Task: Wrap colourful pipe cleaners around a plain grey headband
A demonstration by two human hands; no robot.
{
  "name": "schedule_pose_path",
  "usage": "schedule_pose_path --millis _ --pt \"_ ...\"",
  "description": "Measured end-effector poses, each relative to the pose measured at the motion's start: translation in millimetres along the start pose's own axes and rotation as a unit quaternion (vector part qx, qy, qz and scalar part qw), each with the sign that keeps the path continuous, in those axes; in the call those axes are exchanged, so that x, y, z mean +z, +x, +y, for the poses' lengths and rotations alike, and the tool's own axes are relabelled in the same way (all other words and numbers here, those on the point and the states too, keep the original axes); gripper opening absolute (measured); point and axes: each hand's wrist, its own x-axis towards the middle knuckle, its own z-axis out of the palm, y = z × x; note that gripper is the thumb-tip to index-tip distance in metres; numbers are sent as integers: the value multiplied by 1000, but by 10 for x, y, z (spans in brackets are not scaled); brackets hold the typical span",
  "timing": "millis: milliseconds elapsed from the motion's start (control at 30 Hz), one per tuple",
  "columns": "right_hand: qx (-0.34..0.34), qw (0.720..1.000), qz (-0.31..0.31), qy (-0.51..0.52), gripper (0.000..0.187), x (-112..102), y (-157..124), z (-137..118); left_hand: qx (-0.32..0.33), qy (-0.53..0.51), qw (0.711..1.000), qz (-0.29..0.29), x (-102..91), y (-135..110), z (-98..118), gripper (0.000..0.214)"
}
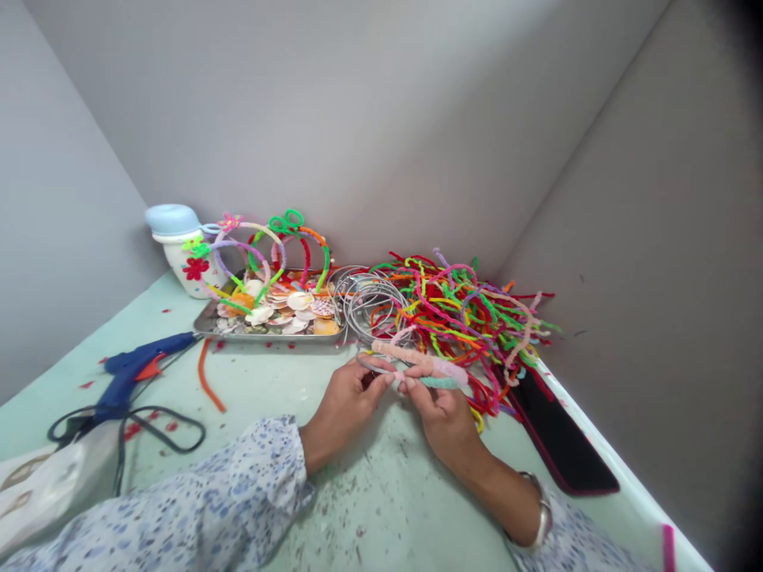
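Note:
My left hand (346, 405) pinches a thin hairband (439, 383) by its bare grey part, thumb and forefinger pressed together. Parts of the band are wrapped in fuzzy pale pink and mint green pipe cleaner. Close beside it, my right hand (448, 417) is closed on a pale pink pipe cleaner at the band, fingertips nearly meeting those of the left. The exact grip between the fingertips is too small to make out. Just behind both hands lie a coil of bare grey hoops (373, 306) and a large heap of colourful pipe cleaners (470, 306).
A metal tray (268, 338) holds seashells, with several decorated hairbands standing at it. Behind it is a white cup with a blue lid (172, 218). On the left lie a blue glue gun (128, 369) with a cable and an orange pipe cleaner (208, 377); a black case (566, 445) lies right.

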Motion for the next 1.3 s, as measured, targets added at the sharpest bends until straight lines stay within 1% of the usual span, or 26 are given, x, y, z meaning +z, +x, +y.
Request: schedule_pose_path --millis 167,300,400,500,633,767,900,1033,1167,1300 --pt "-13 999 -3 -32 20 3 -11 50 4 6 1000 8 -1 2 61 22" --pt "-57 997 -12 -49 19 -4 -15 79 -7 -5 1000 -1 -4 7 112 21" --pt "-87 995 -15 -56 18 -25 -17 61 1 -30 1000 -8 -3 13 127 20" --pt "-103 993 -9 -58 16 -48 -19 30 11 -26 1000 -13 -7 16 128 21" --pt "-114 992 -1 -58 15 -62 -17 9 13 -3 1000 -11 -9 18 108 21" --pt "-118 991 -4 -59 13 -64 -26 14 2 -13 1000 -6 -1 17 84 21" --pt "-125 990 -12 -67 13 -68 -27 20 4 -20 1000 0 -5 15 120 17" --pt "-139 988 -7 -65 12 -71 -6 13 7 -25 1000 -5 -18 12 169 16" --pt "-150 986 5 -65 9 -78 5 -2 0 -28 1000 -9 -20 14 162 18" --pt "-149 987 -4 -66 11 -84 -12 -5 4 -25 1000 -10 -17 26 146 17"
